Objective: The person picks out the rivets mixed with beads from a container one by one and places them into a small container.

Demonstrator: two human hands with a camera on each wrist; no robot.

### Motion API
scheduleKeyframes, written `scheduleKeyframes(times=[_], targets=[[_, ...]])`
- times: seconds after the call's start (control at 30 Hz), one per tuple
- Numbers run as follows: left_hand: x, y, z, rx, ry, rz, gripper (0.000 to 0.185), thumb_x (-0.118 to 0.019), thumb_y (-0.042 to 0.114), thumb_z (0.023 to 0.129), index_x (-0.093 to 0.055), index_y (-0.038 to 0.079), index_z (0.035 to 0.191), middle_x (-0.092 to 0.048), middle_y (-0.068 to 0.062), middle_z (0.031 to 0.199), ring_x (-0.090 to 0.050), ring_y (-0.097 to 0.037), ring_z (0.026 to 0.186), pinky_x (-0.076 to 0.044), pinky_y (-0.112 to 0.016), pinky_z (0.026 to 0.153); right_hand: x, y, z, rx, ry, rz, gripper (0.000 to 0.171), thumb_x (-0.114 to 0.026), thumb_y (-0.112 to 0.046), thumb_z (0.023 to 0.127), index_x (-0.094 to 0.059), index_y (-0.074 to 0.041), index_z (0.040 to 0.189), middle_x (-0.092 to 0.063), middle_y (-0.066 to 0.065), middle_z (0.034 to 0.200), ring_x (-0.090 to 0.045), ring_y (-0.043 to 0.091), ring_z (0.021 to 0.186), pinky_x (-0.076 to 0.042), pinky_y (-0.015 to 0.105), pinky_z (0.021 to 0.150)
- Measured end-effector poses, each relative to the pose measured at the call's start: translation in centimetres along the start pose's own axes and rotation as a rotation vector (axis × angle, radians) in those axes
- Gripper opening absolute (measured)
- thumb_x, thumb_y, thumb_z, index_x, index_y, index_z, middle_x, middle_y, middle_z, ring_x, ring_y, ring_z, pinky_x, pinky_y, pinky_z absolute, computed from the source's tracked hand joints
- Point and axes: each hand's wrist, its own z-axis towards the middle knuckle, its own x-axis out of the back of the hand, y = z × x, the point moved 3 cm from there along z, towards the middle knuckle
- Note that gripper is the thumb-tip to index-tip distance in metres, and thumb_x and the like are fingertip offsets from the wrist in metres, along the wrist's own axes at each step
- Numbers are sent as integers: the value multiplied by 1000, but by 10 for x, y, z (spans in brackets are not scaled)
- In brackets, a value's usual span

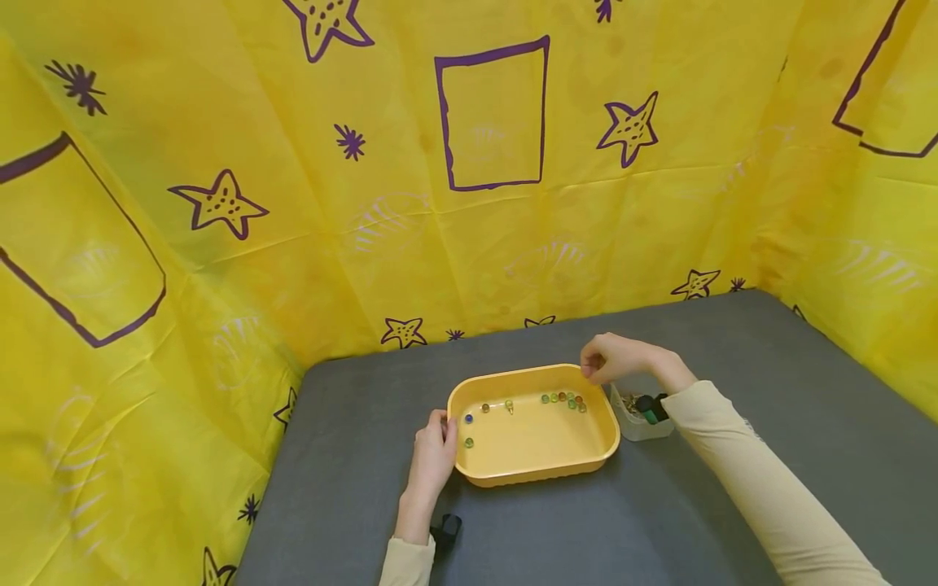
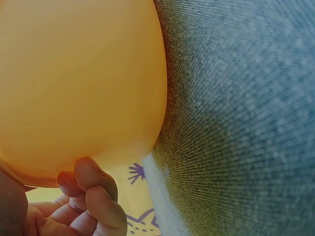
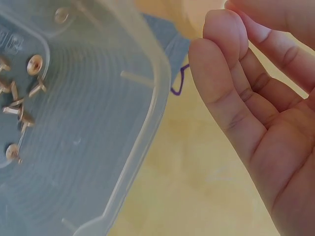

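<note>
A yellow plastic tub (image 1: 535, 439) stands on the grey table with several glass marbles (image 1: 563, 398) along its back and left sides. My left hand (image 1: 434, 449) grips the tub's left rim, and the left wrist view shows its bent fingers (image 2: 101, 189) against the outer wall. At the back right corner, my right hand (image 1: 615, 358) has its fingertips by the rim. Thumb and fingers come together at the top of the right wrist view; anything between them is hidden. Beside that hand, a clear plastic container (image 3: 118, 123) holds several brass-coloured tacks (image 3: 34, 65).
The clear container stands against the tub's right side, partly under my right wrist. A yellow cloth (image 1: 484, 244) with purple starfish drawings hangs behind and beside the grey table (image 1: 352, 488). Black wrist straps (image 1: 446, 531) show near both sleeves.
</note>
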Motion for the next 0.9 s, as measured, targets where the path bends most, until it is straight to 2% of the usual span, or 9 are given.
scheduleKeyframes(times=[0.6,0.9], targets=[[0,0,0,8,-6,2,18,-52,11,94,-55,-5,102,-48,-1,62,-41,-9,51,-37,-24,47,-14,-11,22,18,-22,24,7,-63,4,77,-61,-3,75,-53,1,65,-40,8,55,-36,23,53],[1,-1,0,14,-7,8,18,-52,11,94,-55,-5,102,-47,-1,62,-41,-10,50,-36,-23,47,-23,-17,33,37,-54,48,5,-65,3,79,-63,-1,77,-56,-1,66,-45,8,55,-39,23,55]])
